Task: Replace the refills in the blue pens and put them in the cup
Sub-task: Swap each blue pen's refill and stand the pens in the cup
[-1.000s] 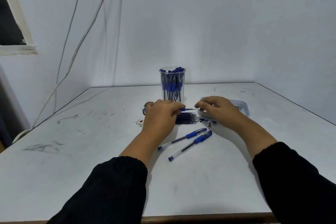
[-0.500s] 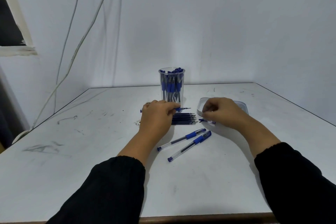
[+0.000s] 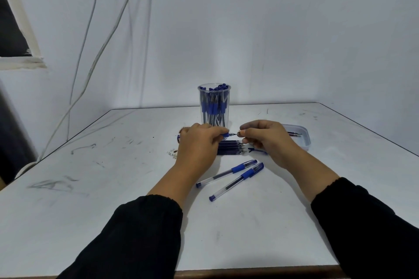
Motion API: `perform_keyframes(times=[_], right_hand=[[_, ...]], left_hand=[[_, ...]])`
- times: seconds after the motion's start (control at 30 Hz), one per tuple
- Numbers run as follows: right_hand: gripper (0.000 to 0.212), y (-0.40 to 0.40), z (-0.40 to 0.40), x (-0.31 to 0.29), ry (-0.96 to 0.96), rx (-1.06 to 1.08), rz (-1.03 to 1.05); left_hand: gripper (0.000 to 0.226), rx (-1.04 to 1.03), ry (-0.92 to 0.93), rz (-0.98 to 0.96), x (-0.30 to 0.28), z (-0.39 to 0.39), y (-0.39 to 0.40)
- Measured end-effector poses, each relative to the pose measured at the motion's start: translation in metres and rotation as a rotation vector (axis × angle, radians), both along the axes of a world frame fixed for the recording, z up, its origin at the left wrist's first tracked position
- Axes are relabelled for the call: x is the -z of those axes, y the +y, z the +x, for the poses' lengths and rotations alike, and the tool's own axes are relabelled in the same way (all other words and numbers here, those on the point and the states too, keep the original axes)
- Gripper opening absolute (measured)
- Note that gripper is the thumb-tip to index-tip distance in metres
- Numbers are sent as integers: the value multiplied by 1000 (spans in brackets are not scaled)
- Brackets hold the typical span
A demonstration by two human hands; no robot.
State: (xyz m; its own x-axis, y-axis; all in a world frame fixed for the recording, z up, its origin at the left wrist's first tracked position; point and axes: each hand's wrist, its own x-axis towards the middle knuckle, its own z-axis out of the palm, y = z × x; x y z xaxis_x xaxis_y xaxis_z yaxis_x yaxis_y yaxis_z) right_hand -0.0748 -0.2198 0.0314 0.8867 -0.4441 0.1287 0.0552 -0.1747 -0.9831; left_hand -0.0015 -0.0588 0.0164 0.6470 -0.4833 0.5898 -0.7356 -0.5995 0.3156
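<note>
My left hand (image 3: 199, 142) grips a blue pen (image 3: 225, 135) held level just in front of the clear cup (image 3: 215, 106), which is full of blue pens. My right hand (image 3: 265, 138) pinches the small metal tip piece (image 3: 238, 134) at the pen's front end. A bundle of dark blue refills (image 3: 231, 150) lies on the table below the hands. Two capped blue pens (image 3: 229, 172) (image 3: 238, 181) lie side by side nearer to me. A loose blue cap (image 3: 257, 150) lies under my right hand.
A shallow clear tray (image 3: 302, 140) with a few refills sits right of my right hand. Small scraps (image 3: 172, 153) lie left of the refills. White table (image 3: 113, 199), walls behind and at the right, cables hanging on the left.
My right hand has left the tray's edge, picked up the tip piece and come to the front of the pen held in my left hand. The left hand has lifted slightly.
</note>
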Motion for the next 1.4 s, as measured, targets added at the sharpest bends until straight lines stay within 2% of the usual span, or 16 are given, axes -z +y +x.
perform_keyframes(times=[0.2, 0.67, 0.93, 1.13, 1.2, 1.3, 1.4], right_hand=[[8, -2, -2, -4, -58, 53, 3], [9, 3, 1, 3, -20, -60, -47], [23, 5, 2, 4, 12, -54, -83], [41, 10, 2, 2, 58, -22, -103], [35, 9, 3, 1, 51, -45, -62], [14, 7, 3, 1, 26, -73, -82], [14, 9, 2, 2, 24, -56, -129]], left_hand=[[30, -8, -2, -35, 0, 0, 1], [28, 47, -20, -58, 2, 0, 0], [28, 80, -53, -74, 3, -2, -2], [27, 101, -90, -83, 3, -2, -2], [28, 89, -82, -81, 2, -2, -1], [29, 68, -64, -66, 0, -2, -1], [28, 75, -78, -73, 2, -2, -1]])
